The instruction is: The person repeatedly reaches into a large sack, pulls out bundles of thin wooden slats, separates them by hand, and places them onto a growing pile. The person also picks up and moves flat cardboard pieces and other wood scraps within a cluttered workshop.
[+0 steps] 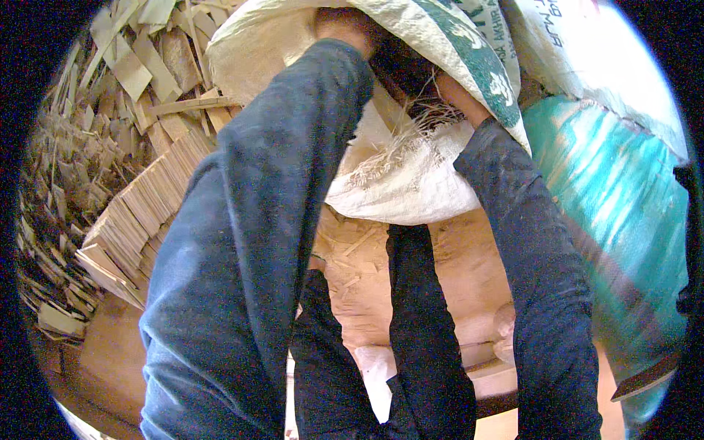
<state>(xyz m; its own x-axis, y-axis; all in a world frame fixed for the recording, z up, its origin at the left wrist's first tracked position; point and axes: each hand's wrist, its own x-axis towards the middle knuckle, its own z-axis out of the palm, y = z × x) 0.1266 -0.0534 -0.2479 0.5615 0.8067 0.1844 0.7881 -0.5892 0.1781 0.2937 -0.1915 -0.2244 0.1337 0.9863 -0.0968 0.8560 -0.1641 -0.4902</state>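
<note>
A white woven sack (396, 183) with green print sits at upper centre, its mouth frayed and open. The left hand (345, 26) grips its upper rim; the right hand (451, 92) reaches inside, fingers hidden, so their hold cannot be told. Stacked wood slats (139, 220) crowd the left, a teal sack (609, 191) the right.

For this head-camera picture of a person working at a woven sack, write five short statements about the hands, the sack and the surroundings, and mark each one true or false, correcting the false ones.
1. Both hands reach into the open mouth of the white woven sack. True: the left hand and right hand are at its opening.
2. The person's arms are bare. False: both wear dark blue sleeves.
3. Stacks of thin wooden pieces lie to the person's left. True.
4. The sack's edge is cleanly hemmed. False: frayed fibres hang from it.
5. A red sack stands on the right. False: it is a teal sack.
</note>
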